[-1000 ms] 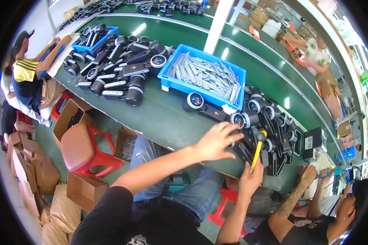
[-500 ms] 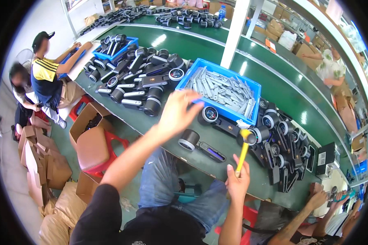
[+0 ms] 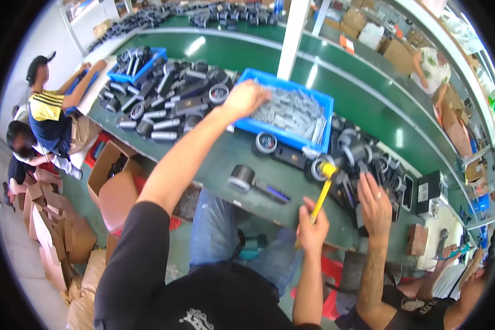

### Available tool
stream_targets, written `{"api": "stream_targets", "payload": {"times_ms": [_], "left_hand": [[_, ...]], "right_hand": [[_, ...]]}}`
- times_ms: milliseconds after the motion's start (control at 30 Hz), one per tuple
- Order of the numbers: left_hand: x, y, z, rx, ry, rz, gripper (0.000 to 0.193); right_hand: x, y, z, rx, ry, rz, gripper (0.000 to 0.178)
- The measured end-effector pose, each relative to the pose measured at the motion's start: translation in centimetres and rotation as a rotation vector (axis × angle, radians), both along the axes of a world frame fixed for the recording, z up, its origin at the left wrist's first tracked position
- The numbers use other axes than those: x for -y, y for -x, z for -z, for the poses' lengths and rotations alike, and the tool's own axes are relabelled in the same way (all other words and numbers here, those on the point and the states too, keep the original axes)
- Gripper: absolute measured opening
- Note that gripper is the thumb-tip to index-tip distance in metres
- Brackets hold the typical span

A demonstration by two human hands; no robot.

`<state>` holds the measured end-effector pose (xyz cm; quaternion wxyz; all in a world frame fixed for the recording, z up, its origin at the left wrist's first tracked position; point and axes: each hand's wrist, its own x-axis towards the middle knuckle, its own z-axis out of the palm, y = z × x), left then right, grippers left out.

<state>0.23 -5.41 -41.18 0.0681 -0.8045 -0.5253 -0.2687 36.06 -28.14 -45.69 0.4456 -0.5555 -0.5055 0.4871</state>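
My left hand (image 3: 246, 100) reaches over the near left edge of the blue bin (image 3: 291, 140). Its fingers are curled together at the flat grey metal-looking strips (image 3: 294, 113); whatever they pinch is hidden. My right hand (image 3: 312, 226) grips the yellow handle of a small hammer (image 3: 322, 195), its yellow head up near the black devices. On the bench before me lies one black device (image 3: 242, 177) with a round head and a slotted handle showing a purple strip. Another device (image 3: 267, 143), with a dial-like round face, rests against the near side of the bin.
A co-worker's hand (image 3: 375, 206) reaches into the right-hand pile of black devices (image 3: 363, 157), close to my hammer. More devices (image 3: 165, 104) are heaped at left beside a smaller blue bin (image 3: 148, 65). A white post (image 3: 292, 41) rises behind the bin.
My left hand has moved up to the strips and its fingers have curled. The hammer stays in my right hand. A co-worker's hand has come to the right-hand pile. The view has shifted.
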Motion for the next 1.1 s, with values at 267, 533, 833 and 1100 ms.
{"api": "stream_targets", "payload": {"times_ms": [267,533,833,1100], "left_hand": [[5.5,-5.4,-5.1,0.709,0.050,-0.098,0.029],[18.8,-8.6,-1.8,1.790,0.281,0.254,0.052],[28.1,-14.9,2.7,2.002,0.689,0.193,0.020],[28.8,-18.1,2.7,2.076,0.755,0.095,0.016]], "right_hand": [[-1.0,-1.0,0.8,-0.103,0.019,0.052,0.028],[-0.6,-1.0,1.0,-0.091,-0.019,0.016,0.029],[5.9,6.7,-6.0,-0.141,0.038,-0.004,0.040],[5.0,6.0,-5.9,0.183,-0.131,-0.010,0.026]]}}
